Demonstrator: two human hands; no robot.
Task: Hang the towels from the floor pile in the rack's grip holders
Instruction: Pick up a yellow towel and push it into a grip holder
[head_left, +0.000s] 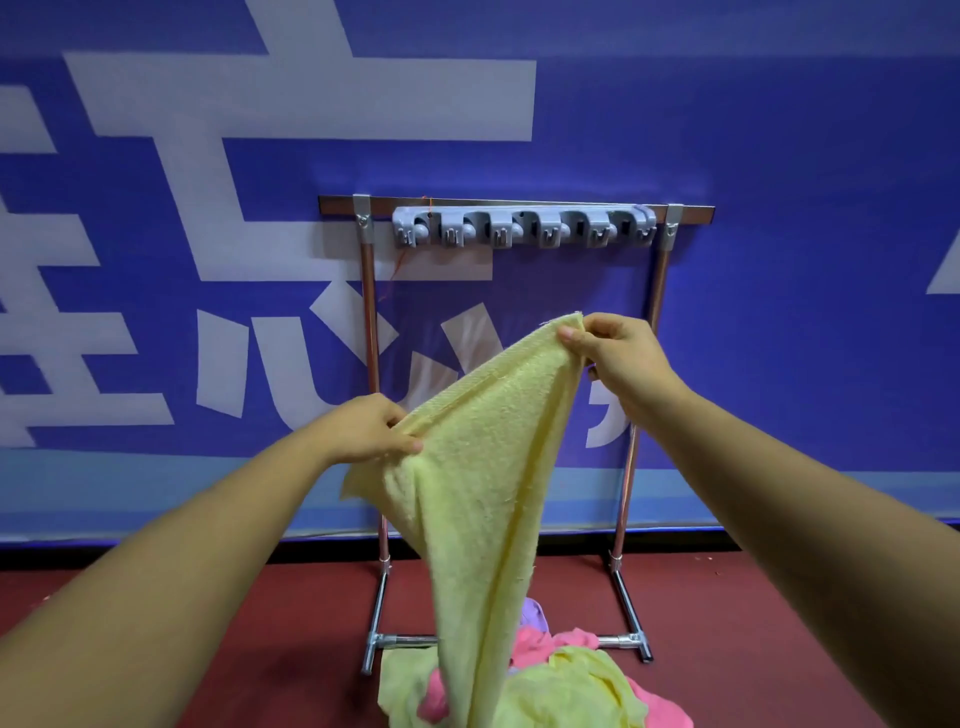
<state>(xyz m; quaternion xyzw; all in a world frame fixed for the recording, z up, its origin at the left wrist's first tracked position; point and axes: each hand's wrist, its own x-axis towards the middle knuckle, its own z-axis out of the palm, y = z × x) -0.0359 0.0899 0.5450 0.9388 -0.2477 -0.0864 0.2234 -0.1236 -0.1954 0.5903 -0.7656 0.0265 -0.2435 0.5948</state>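
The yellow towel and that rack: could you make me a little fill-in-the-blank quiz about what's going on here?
1. Both hands, the left hand and the right hand, hold a towel of ____ colour.
2. The hand holding its corner higher is the ____ one.
3. The towels hung so far in the grey grip holder strip number ____.
4. The pile of towels lies on the ____.

Missing words: yellow; right; none; floor
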